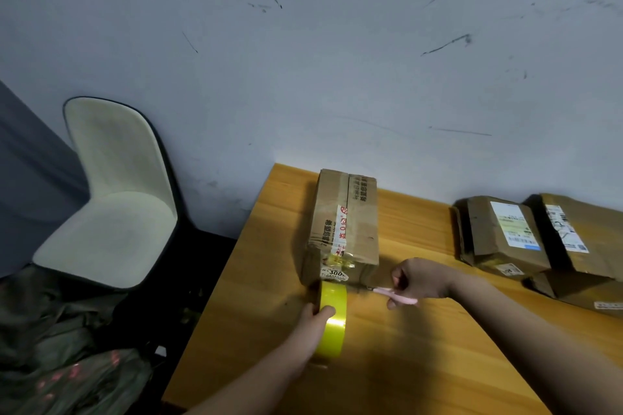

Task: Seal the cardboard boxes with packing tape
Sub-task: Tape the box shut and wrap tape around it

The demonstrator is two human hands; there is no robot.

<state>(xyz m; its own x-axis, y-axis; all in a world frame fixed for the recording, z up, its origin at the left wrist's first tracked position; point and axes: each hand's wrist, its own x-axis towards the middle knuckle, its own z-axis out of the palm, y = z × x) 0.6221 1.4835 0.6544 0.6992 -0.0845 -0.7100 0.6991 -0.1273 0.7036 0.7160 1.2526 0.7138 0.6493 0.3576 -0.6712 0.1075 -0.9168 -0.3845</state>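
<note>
- Head view looks down on a wooden table (421, 340) pushed against a scuffed pale wall (303, 61); the long cardboard box (347, 222) lying on the table is the landmark for everything below
- Just in front of the box's near end, the left hand (312, 320) grips the yellow tape roll (332, 317), thumb curled over its outer face; the roll stands on edge close against that near end, probably so the strip running off it stays taut against the cardboard
- To the right of the near end, the right hand (416, 280) is closed around pink-handled scissors (394, 295), blades aimed left toward the spot where tape meets box; my read is that the strip is about to be cut, though the blades themselves are too dim to tell open from closed
- A band of tape runs along the box's top seam and wraps shiny and wrinkled over the near end, so this box seems nearly sealed
- Writing on the box: red characters on a white strip and dark printed characters along both flaps, none I can read with confidence; a small label on the near end shows "300"
- Well to the right of the box, by the wall, sit more cardboard boxes (505, 236) bearing white shipping labels, their print too small to read; whether they are sealed I cannot tell
- Left of the box, off the table, stands a pale chair (114, 199), with dark fabric (67, 364) heaped below it
</note>
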